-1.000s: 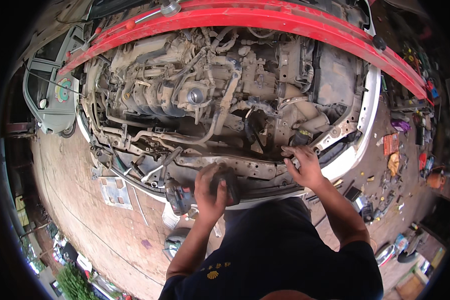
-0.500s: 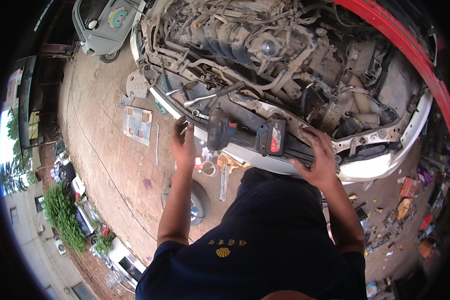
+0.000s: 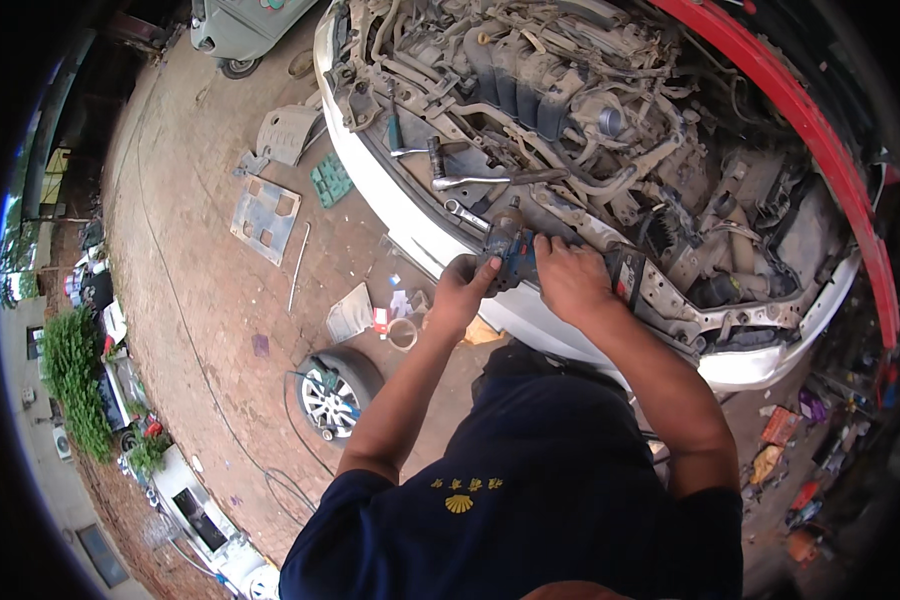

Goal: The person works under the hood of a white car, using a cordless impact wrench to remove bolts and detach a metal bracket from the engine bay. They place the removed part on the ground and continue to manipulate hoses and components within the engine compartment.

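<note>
A black cordless impact wrench (image 3: 511,232) lies over the front edge of the car's open engine bay. My left hand (image 3: 464,292) is closed on the wrench's head, thumb on top. My right hand (image 3: 573,282) is closed over its handle, and the battery shows just to the right of it. Ahead of my hands, a ratchet wrench (image 3: 480,182) rests on the front panel, with a short socket tool (image 3: 436,158) across its head end. A chrome spanner (image 3: 466,214) lies beside the impact wrench, and a screwdriver with a green handle (image 3: 394,132) lies farther left.
The dusty engine (image 3: 530,90) fills the bay ahead. The white bumper (image 3: 400,215) curves in front of me. On the brick ground are a wheel (image 3: 336,398), a green tool case (image 3: 332,180), a metal plate (image 3: 266,220) and a clear cup (image 3: 402,334). Clutter (image 3: 778,430) lies at right.
Both hands, open and apart before, have come together and closed on the impact wrench. The view has shifted, so the car front appears farther right and the wheel shows fully.
</note>
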### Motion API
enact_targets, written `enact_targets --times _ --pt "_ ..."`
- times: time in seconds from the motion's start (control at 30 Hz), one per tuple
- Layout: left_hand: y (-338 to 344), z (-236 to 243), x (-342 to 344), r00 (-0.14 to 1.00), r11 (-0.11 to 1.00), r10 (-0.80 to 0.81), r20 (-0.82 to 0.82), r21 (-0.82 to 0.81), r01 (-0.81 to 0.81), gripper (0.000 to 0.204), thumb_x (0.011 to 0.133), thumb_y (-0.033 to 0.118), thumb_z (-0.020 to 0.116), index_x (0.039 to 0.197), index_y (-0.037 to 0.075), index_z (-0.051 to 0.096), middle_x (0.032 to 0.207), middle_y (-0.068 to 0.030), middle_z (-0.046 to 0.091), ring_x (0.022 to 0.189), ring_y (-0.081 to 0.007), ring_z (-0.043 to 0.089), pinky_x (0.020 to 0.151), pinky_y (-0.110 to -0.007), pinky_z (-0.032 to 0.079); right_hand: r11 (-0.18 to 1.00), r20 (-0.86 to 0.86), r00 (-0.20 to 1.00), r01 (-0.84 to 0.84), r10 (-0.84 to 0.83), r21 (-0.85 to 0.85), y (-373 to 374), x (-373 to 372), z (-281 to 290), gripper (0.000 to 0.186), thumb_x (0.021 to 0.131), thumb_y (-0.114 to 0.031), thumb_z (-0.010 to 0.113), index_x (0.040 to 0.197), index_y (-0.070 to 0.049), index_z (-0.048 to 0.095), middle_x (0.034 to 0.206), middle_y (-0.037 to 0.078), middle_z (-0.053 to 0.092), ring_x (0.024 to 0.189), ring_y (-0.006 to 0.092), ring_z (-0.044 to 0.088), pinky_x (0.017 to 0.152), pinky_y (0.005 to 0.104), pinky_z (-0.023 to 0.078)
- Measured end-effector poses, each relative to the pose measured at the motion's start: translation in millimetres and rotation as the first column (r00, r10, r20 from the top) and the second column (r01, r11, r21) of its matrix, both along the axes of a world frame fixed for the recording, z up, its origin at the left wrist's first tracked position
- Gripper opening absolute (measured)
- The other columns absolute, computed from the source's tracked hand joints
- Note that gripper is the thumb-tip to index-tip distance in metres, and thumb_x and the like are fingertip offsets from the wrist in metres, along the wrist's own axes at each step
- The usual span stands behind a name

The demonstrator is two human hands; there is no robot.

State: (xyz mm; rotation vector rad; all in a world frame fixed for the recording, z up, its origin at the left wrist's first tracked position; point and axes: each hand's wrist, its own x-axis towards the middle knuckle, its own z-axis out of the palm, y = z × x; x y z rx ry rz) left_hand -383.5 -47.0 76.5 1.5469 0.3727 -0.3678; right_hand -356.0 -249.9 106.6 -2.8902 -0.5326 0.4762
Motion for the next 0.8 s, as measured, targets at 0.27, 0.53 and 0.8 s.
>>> enact_targets --times 0.27,0.53,0.8 --pt "30.8 31.1 20.3 0.968 0.999 -0.019 0.251 -0.031 0.028 0.04 0.104 0.036 0.058 0.105 -0.003 0.065 0.084 -0.0059 0.067 0.072 -0.0125 0.062 0.072 -0.027 0.051 0.992 0.014 0.992 0.122 -0.122 0.024 -24.9 -19.6 48.6 0.069 0.076 -0.014 0.078 0.136 -0.001 0.046 0.111 0.023 0.067 0.104 0.0392 0.067 0.094 0.0482 0.051" --pt "86.6 -25.2 174.0 0.906 0.571 -0.332 0.264 0.821 -0.03 0.051 0.087 0.052 0.07 0.088 0.002 0.071 0.082 -0.0188 0.07 0.084 -0.0364 0.07 0.075 -0.044 0.053 0.897 -0.032 0.906 0.423 -0.422 0.126 -66.5 -83.8 104.3 0.07 0.076 -0.013 0.077 0.135 0.004 0.044 0.098 0.028 0.069 0.093 0.0468 0.066 0.084 0.0534 0.052" --pt "64.0 -37.3 175.0 0.722 0.778 -0.326 0.61 0.607 -0.162 0.031 0.099 0.027 0.061 0.094 -0.004 0.063 0.084 -0.0237 0.067 0.081 -0.046 0.063 0.073 -0.05 0.048 0.672 -0.132 0.679 0.734 -0.723 0.097 -95.0 -214.4 97.7 0.072 0.077 -0.008 0.073 0.139 0.009 0.04 0.098 0.033 0.065 0.094 0.0521 0.063 0.082 0.0571 0.05"
